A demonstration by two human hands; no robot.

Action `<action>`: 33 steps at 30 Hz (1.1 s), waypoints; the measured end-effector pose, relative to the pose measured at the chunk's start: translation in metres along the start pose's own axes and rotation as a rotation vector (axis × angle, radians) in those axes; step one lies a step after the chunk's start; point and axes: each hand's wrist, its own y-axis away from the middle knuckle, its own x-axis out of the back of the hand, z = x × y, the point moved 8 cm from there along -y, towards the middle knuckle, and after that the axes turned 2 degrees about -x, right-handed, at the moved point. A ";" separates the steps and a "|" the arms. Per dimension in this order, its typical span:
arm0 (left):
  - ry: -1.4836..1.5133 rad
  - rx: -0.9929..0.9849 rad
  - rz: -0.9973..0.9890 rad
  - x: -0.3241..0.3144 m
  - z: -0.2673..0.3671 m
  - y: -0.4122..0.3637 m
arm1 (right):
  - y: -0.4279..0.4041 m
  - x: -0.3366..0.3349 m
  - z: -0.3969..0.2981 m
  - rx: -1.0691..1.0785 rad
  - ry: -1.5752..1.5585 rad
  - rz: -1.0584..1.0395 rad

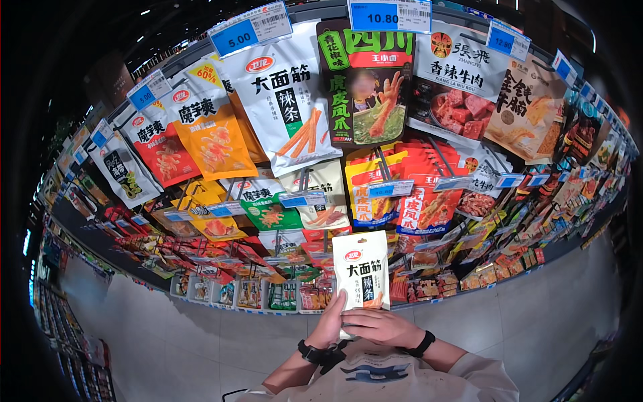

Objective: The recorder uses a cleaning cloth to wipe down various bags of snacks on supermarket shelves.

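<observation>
Upright before my chest is a cream snack packet [360,256] with a hang hole at its top and printed spicy strips low on its front. My left hand [326,321] grips its lower left edge, thumb along the front. My right hand [384,326] lies across its lower part, fingers over the front, covering some of the print. Just beyond, a similar cream packet [324,201] hangs from a hook on the display rack. A larger white packet [281,100] with the same kind of picture hangs above it.
Snack pouches crowd the rack, among them an orange packet [216,125] and a dark green chicken-feet pouch [366,90]. Metal hooks with price tags [302,199] jut towards me. Low bins [251,307] of small packets line the base above grey floor tiles [191,346].
</observation>
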 end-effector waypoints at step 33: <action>0.020 -0.008 -0.020 0.006 -0.011 -0.006 | 0.000 0.004 -0.001 -0.005 0.006 0.003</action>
